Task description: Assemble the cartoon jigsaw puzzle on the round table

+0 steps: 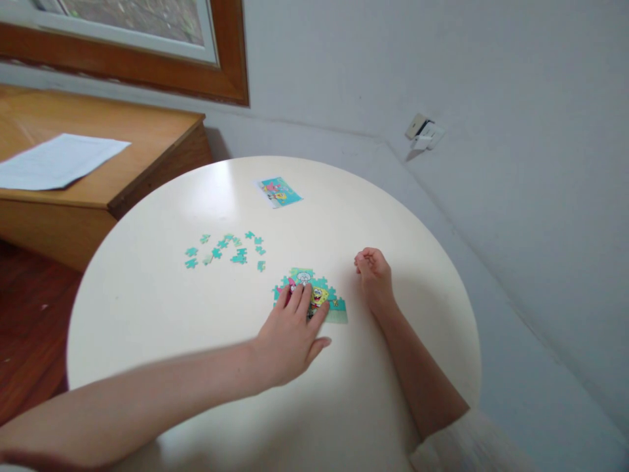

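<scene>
My left hand [293,331] lies with its fingers spread on a partly joined jigsaw puzzle [336,314], covering its lower left part. Cartoon figures on a teal ground show on the puzzle, among them a yellow square one, and its upper edge is jagged. To the right of it, apart from the puzzle, my right hand [375,275] rests on the table with its fingers curled in. Whether something small is inside those fingers is hidden. Several loose teal puzzle pieces [217,253] are scattered on the table, left of and beyond the joined part.
A small picture card [289,191] with similar cartoon figures lies toward the far side of the round white table [147,314]. At the left stands a wooden cabinet [162,147] with a white paper sheet [63,160] on top. The wall holds an outlet with a plug [426,136].
</scene>
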### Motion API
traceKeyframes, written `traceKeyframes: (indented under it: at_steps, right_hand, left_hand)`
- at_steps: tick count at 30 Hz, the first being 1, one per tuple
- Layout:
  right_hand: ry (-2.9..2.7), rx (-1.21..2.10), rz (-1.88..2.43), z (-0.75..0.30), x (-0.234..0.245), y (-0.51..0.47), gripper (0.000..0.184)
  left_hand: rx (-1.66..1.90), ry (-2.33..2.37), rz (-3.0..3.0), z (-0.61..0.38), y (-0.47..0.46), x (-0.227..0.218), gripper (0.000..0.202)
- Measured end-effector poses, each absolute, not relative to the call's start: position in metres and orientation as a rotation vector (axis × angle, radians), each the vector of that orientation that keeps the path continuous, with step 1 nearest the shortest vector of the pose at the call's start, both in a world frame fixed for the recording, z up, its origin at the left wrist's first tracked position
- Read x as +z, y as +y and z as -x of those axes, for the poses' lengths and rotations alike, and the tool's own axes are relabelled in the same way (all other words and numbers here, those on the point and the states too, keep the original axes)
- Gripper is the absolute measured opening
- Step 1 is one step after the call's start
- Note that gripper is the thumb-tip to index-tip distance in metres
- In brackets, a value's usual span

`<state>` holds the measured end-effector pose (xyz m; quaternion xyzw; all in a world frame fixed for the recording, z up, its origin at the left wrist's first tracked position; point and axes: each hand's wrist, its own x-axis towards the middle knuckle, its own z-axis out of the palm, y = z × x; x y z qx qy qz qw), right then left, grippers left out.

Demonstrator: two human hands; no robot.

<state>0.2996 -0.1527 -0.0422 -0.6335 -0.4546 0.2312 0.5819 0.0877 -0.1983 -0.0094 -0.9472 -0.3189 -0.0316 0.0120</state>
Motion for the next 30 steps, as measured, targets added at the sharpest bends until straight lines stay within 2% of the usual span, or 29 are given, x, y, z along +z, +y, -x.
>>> traceKeyframes:
  at_steps: [17, 30]
  right_hand:
    - [-1.023, 0.535, 1.526, -0.293, -0.034, -0.156, 0.009]
    - [-1.082, 0.516, 1.599, -0.289, -0.031, -0.161, 0.013]
  left_hand:
    - [-0.124, -0.987, 2.945, -0.087, -0.198, -0.012, 0.055]
    - [-0.120, -0.996, 2.955, -0.087, -0.199, -0.011, 0.054]
